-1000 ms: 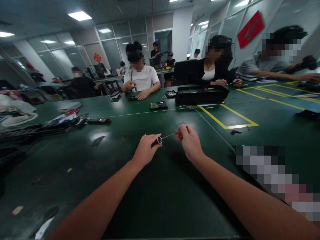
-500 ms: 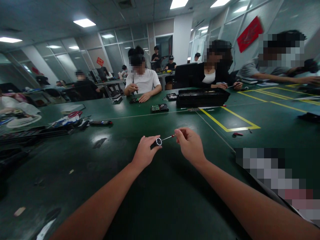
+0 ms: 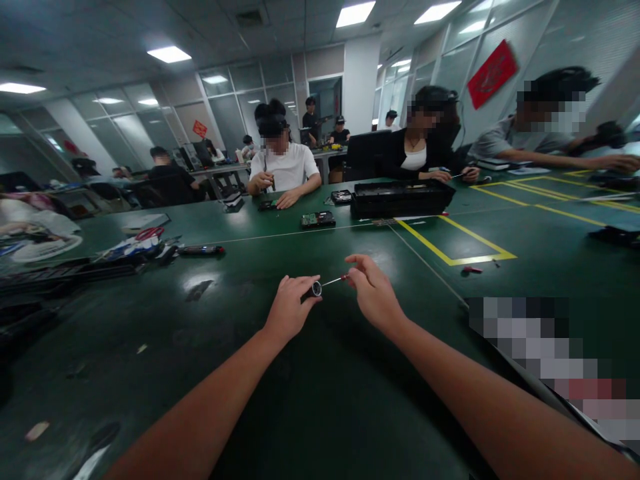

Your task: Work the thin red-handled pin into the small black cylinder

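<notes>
Near the middle of the view, my left hand (image 3: 291, 305) grips a small black round part (image 3: 315, 289) with a bright ring on its end, held between thumb and fingers. My right hand (image 3: 373, 291) pinches the red handle of a thin screwdriver (image 3: 332, 281), with one or more fingers raised off it. The metal shaft points left, its tip at the ringed end of the black part; whether it touches is too small to tell. Both hands are over the green table (image 3: 300, 413).
A circuit board device (image 3: 318, 219) and a long black tray (image 3: 403, 199) lie beyond my hands. Left are a black tool (image 3: 201, 250) and red-handled scissors (image 3: 149, 234) on a pile. Small red pieces (image 3: 471, 270) lie right. Other people sit across the table.
My right hand has shifted slightly, and its upper fingers have lifted and extended from the screwdriver handle. The left hand keeps its grip on the black part. The view has moved slightly.
</notes>
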